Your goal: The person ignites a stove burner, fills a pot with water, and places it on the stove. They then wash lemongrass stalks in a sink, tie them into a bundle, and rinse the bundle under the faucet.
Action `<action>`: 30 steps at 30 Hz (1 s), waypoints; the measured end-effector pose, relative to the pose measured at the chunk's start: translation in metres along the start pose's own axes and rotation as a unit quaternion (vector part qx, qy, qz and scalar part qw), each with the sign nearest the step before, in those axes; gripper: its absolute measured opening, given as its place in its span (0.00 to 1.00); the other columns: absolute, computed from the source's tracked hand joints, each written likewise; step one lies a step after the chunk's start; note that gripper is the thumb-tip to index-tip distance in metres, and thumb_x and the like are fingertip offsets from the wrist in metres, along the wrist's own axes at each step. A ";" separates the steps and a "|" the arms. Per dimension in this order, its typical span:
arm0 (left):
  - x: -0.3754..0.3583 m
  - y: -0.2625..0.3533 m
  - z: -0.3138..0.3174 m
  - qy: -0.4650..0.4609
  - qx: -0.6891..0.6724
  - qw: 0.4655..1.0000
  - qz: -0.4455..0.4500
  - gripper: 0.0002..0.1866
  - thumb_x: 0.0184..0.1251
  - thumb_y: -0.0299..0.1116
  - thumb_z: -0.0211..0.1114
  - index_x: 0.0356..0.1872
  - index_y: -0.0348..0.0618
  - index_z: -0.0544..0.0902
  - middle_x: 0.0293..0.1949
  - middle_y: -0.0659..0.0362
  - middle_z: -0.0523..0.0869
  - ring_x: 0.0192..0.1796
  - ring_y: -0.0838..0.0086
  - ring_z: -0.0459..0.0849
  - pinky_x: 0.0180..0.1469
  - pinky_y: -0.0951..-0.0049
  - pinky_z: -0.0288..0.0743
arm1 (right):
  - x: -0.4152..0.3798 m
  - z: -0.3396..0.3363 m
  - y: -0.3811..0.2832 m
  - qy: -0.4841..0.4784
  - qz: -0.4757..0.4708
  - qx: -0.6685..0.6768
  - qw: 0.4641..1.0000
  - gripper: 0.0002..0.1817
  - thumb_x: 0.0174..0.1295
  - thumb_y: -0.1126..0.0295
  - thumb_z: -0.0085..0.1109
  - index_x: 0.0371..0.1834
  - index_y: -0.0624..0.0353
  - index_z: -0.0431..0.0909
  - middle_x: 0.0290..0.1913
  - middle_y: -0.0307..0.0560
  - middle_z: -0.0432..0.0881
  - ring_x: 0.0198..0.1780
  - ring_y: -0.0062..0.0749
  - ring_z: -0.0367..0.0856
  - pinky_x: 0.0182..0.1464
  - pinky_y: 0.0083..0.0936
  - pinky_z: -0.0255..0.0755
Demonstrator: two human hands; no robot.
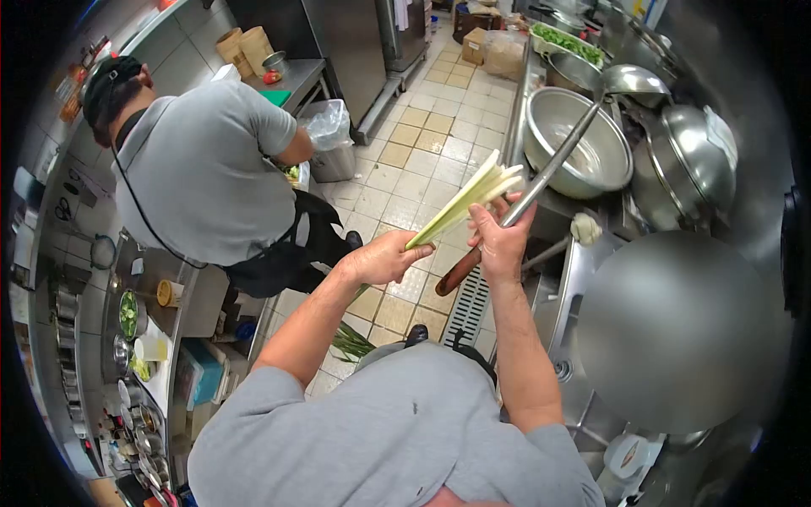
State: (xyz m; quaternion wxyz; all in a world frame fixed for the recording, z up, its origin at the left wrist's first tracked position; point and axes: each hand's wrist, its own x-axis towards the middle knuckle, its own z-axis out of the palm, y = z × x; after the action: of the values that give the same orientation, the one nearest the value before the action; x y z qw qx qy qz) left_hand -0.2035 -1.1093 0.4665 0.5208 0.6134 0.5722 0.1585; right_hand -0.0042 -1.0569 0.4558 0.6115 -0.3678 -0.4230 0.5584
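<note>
My left hand (387, 258) is closed around a bunch of scallions (460, 203), pale stalk ends pointing up and away. Their dark green leaves (351, 341) hang down below my forearm. In my right hand (503, 241) is a long-handled ladle (562, 156), gripped near its brown wooden end. Its metal shaft slants up to the right, and the round bowl lies over the pots at the back. The fingers of my right hand come close to the white stalk ends; whether they touch cannot be made out.
A large metal basin (578, 144) and stacked steel bowls (697, 165) stand on the right. Below them is a sink (564, 372). On the left a co-worker (207, 169) bends over a counter beside a lined bin (329, 139). A drain grate (466, 317) runs along the tiled floor.
</note>
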 end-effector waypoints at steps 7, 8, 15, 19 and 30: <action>0.109 -0.017 -0.095 -0.098 -0.169 0.980 -0.031 0.23 0.82 0.49 0.50 0.57 0.39 0.81 0.19 0.62 0.75 0.19 0.77 0.77 0.25 0.73 0.74 | 0.155 0.040 0.070 -0.140 0.002 0.024 0.990 0.25 0.63 0.85 0.62 0.52 0.51 0.58 0.58 0.55 0.76 0.38 0.26 0.83 0.23 0.15 0.79; 0.129 -0.025 -0.114 -0.107 -0.170 0.980 0.007 0.24 0.82 0.49 0.50 0.55 0.38 0.81 0.18 0.62 0.75 0.18 0.76 0.77 0.24 0.73 0.74 | 0.180 0.050 0.077 -0.175 0.014 0.062 0.982 0.24 0.64 0.85 0.61 0.53 0.51 0.58 0.55 0.54 0.77 0.37 0.26 0.83 0.23 0.15 0.78; 0.227 -0.041 -0.202 -0.039 -0.331 0.942 -0.039 0.16 0.80 0.47 0.54 0.44 0.44 0.71 0.21 0.63 0.72 0.19 0.78 0.71 0.22 0.76 0.64 | 0.356 0.138 0.123 -0.270 0.106 0.084 0.953 0.23 0.64 0.84 0.58 0.55 0.48 0.61 0.43 0.48 0.77 0.33 0.26 0.84 0.20 0.15 0.75; 0.252 -0.063 -0.246 0.172 -0.330 0.928 -0.003 0.16 0.76 0.43 0.59 0.51 0.42 0.72 0.27 0.62 0.75 0.22 0.77 0.75 0.24 0.76 0.68 | 0.434 0.211 0.161 -0.339 0.139 0.067 0.928 0.23 0.61 0.83 0.58 0.55 0.51 0.61 0.41 0.48 0.76 0.33 0.28 0.84 0.18 0.17 0.74; 0.289 -0.185 -0.351 0.331 -0.646 0.685 0.059 0.18 0.80 0.48 0.54 0.60 0.50 0.74 0.28 0.64 0.73 0.22 0.79 0.68 0.25 0.77 0.64 | 0.594 0.411 0.259 -0.593 0.186 -0.097 0.778 0.24 0.60 0.75 0.63 0.60 0.55 0.67 0.42 0.42 0.76 0.31 0.25 0.80 0.26 0.25 0.80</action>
State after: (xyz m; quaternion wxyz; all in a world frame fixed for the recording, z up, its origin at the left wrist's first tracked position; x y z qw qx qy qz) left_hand -0.4946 -0.7344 0.3415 0.5544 0.0652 0.4262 0.7119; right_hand -0.4709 -0.4478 0.4335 0.0856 -0.0932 -0.6773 0.7248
